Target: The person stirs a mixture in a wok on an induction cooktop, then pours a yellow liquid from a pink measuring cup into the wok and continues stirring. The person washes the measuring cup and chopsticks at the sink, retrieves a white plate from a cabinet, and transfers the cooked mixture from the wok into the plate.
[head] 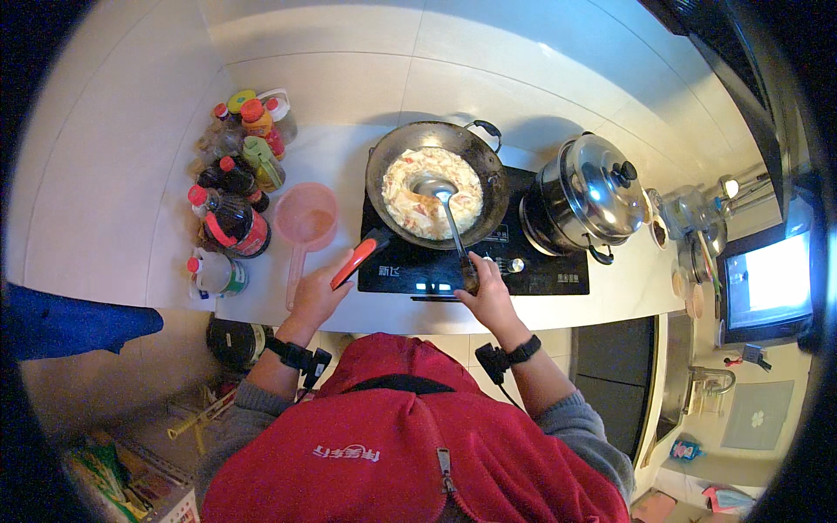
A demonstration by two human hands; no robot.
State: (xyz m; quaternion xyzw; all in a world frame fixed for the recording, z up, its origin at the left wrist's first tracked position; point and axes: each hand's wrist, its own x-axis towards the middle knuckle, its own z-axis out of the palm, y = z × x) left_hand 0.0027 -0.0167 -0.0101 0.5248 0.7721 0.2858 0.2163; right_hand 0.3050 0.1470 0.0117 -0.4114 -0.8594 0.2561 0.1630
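A dark wok (494,189) sits on the black induction cooktop (549,278), with pale food (461,167) flecked with red and some liquid in it. My right hand (487,291) grips the dark handle of a metal ladle (451,219), whose bowl rests in the food. At the wok's lower left, my left hand (320,294) is closed on a red-and-black handle (356,261) that points toward the wok; its join to the wok is hard to make out. Just left of that hand, a pink plastic dipper (306,219) lies on the white counter.
Right of the wok stands a lidded steel pot (575,196) with black handles. Sauce bottles (235,222) and jars crowd the counter's left side against the wall. Small bowls (659,234) and a lit screen (768,281) are at the far right, above a sink faucet (716,379).
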